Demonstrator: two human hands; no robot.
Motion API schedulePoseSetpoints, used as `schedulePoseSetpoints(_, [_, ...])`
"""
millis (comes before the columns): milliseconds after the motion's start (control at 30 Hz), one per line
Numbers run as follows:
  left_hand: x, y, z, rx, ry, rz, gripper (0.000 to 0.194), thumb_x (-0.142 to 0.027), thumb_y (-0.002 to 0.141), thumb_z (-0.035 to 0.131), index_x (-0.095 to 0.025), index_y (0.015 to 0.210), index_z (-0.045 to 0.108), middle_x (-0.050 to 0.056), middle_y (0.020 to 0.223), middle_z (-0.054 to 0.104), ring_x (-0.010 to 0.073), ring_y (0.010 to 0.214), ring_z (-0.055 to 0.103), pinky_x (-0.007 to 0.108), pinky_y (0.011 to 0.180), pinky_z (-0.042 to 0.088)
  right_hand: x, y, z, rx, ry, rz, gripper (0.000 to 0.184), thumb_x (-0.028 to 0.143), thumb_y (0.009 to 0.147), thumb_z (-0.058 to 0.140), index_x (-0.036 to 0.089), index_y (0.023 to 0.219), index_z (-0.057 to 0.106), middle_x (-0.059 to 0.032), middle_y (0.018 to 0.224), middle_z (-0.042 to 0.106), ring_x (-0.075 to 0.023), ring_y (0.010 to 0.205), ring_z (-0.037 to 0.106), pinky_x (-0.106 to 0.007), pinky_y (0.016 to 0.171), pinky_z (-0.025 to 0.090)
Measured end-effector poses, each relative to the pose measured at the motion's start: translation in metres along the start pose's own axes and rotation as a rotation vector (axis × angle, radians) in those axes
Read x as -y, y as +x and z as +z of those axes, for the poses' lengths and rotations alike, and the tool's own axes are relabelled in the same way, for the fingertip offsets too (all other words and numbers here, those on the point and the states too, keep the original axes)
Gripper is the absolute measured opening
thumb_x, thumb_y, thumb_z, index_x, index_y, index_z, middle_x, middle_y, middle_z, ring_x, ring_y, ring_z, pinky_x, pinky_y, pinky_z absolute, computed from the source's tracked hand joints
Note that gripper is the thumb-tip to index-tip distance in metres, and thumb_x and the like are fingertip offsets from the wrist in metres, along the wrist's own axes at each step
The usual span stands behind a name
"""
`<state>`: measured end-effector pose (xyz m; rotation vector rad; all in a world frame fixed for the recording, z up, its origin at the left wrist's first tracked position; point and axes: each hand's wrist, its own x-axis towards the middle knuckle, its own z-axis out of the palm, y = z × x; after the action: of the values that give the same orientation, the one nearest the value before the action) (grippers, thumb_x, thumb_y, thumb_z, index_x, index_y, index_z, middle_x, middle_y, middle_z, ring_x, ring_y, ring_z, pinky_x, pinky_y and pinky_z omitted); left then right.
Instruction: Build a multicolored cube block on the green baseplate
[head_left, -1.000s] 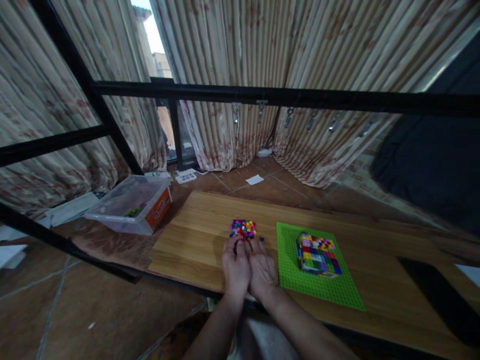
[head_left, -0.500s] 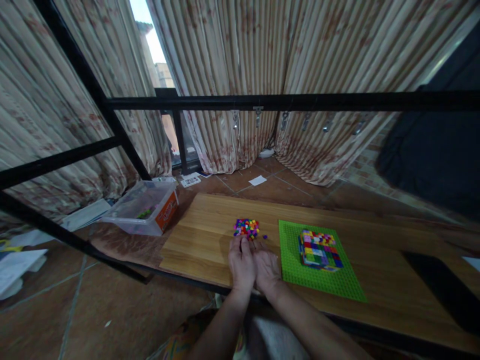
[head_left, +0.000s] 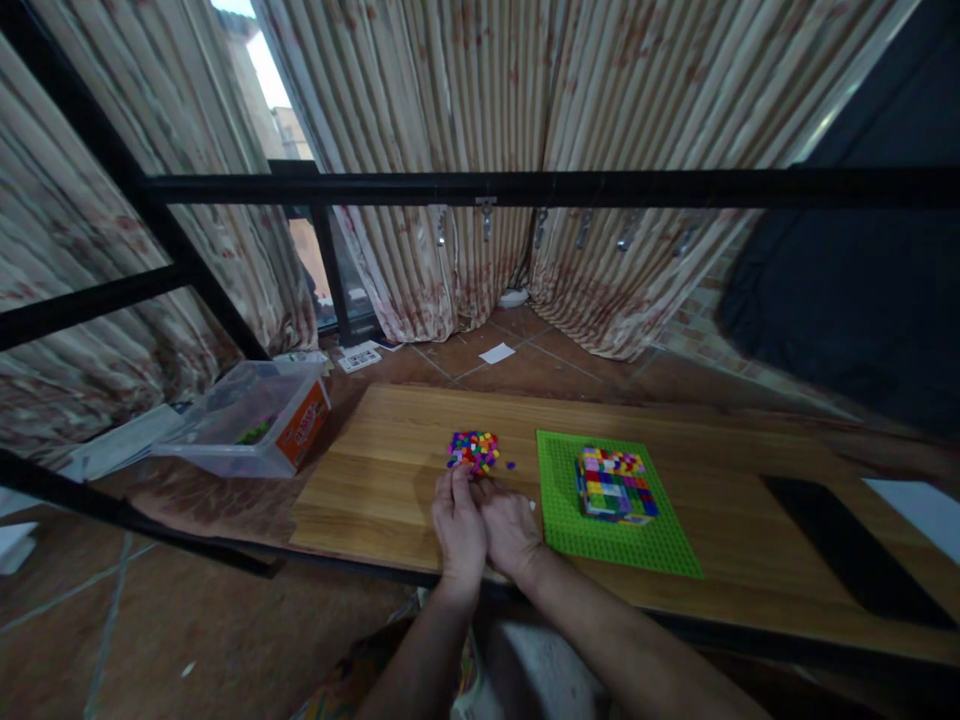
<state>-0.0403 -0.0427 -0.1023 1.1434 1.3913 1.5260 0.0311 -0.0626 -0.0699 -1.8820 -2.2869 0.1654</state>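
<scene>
Floral curtains (head_left: 420,100), brown tiled floor (head_left: 240,640), bright window (head_left: 271,82)

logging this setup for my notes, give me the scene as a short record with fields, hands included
left hand: beside the right hand, fingertips at the near edge of the brick pile; grip hidden
right hand: against the left hand; grip hidden
brick pile: small, multicoloured, on the wooden tabletop
stray: one dark brick, right of the pile
baseplate: green baseplate, right of the hands
build: multicoloured block on the baseplate
bin: clear plastic bin, orange label, left of the tabletop
</scene>
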Motion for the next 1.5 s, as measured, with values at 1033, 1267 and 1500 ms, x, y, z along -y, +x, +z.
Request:
schedulePoseSetpoints(1033, [-0.026,0.016,0.017,-0.041,-0.424,-0.11,0.04,-0.049,0.088,0.048,-0.016,0.099,0.067,0.01,0.105,0.068,0.0196,0.101,0.063,0.034,0.094,0.046,-0.026,0.051,-0.03,-0.468,1.771,0.446,0.039,0.056,0.081,0.044,0.025,0.06,0.034,0.0123,0.047,0.025,-0.0066,0.033,0.021,-0.019,0.03,0.022])
schedulePoseSetpoints(1267, [-0.055,0.018,0.024,0.098,-0.87,-0.506,0.036,-0.042,0.09,0.042,-0.015,0.094,0.065,0.009,0.103,0.069,0.0207,0.103,0.065,0.035,0.093,0.049,0.013,0.052,-0.041,-0.452,2.154,0.413,0.024,0.034,0.071,0.062,0.019,0.06,0.046,0.0072,0.054,0.047,-0.0056,0.044,0.042,-0.016,0.04,0.035])
schedulePoseSetpoints(1500, [-0.055,0.023,0.013,0.088,-0.929,-0.642,0.021,-0.033,0.083,0.051,-0.016,0.086,0.064,0.004,0.083,0.067,0.0162,0.088,0.066,0.03,0.086,0.052,0.029,0.056,-0.032,-0.583,1.729,0.316,0.022,0.035,0.063,0.077,0.017,0.064,0.064,0.0045,0.059,0.059,-0.0092,0.056,0.052,-0.021,0.054,0.041])
